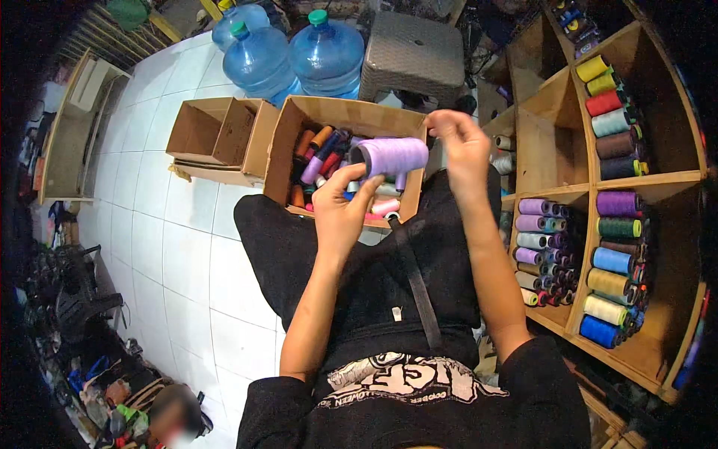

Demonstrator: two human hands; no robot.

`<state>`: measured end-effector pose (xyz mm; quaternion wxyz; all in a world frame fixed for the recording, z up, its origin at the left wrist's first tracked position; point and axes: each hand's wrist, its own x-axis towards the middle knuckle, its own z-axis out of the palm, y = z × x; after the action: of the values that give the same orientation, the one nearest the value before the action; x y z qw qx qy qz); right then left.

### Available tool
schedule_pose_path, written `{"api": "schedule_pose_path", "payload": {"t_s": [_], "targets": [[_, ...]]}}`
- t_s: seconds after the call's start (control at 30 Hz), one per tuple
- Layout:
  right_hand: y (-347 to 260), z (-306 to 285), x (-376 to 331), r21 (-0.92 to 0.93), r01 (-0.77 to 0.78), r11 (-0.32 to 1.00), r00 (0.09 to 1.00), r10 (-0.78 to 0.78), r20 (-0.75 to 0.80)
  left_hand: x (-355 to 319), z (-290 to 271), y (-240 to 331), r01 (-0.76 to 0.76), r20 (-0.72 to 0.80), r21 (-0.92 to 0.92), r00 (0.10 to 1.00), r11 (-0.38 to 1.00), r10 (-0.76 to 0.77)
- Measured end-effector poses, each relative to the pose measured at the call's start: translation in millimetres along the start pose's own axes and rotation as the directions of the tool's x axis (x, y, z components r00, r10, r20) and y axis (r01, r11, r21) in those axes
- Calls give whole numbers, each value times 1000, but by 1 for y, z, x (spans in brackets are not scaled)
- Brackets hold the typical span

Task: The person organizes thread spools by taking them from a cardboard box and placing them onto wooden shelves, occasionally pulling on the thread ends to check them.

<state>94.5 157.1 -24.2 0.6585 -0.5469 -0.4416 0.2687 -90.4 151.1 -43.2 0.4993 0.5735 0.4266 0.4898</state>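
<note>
My left hand grips a large lilac thread spool by its dark hollow end, holding it tilted above an open cardboard box. To the right of the spool, my right hand is raised by the box's right edge with thumb and fingertips pinched together. Whatever lies in that pinch, if anything, is too fine to see. Inside the box is a jumble of thread spools in orange, purple, red, navy and pink. The held spool and my left hand hide part of them.
Wooden shelving on the right holds stacked thread spools in many colours. Smaller cardboard boxes stand left of the open box. Behind are blue water jugs and a grey stool. Clutter covers the lower-left floor.
</note>
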Motion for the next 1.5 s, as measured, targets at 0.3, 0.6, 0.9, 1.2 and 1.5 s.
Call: {"api": "schedule_pose_path", "payload": {"t_s": [0.3, 0.6, 0.9, 1.2, 1.5], "targets": [[33, -110, 81, -757, -115, 643, 979, -58, -197, 5, -3, 5, 72, -27, -81, 997, 994, -75], [-35, 4, 6, -320, 387, 865, 809, -151, 568, 1, -4, 14, 87, 16, -30, 996, 996, -86], [-16, 15, 0, -173, 159, 972, 830, -36, 557, 1, -8, 12, -92, 19, 73, 996, 993, 91], [-11, -5, 20, 185, -210, 960, 976, 196, 93, 0, -13, 17, 33, -44, 0, 998, 999, -33], [21, -81, 68, -224, 7, 975, 946, -79, -315, 6, -22, -6, 260, 82, -619, 960, 741, -269]]}}
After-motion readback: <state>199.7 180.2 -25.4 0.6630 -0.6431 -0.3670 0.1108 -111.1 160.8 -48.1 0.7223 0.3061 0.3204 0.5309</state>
